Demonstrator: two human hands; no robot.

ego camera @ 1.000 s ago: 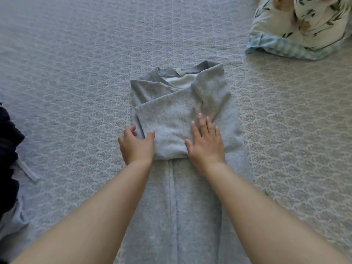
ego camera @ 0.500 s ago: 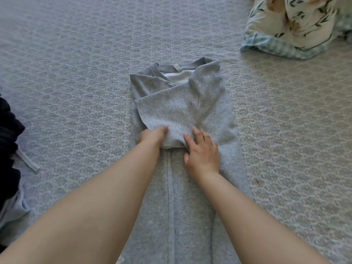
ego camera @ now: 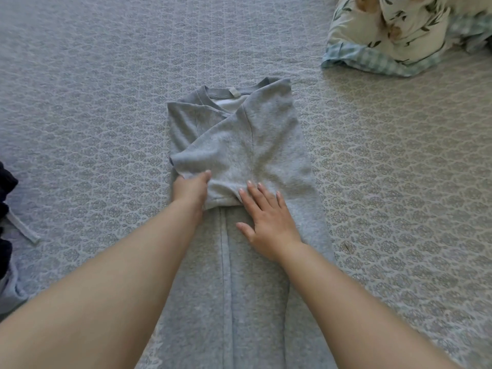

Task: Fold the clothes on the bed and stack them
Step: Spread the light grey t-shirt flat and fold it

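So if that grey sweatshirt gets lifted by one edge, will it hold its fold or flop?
The grey sweatshirt would probably flop: it bunches softly where the left hand grips the sleeve. It looks thick, so likely fairly heavy for cloth. The right hand lies flat on it, so it may shift unless held.

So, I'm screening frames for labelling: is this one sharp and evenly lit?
Head view: the grey folded sweatshirt is sharp; the forearms blur toward the bottom edge; the patterned grey bedspread is brighter and warmer on the right; no glare.
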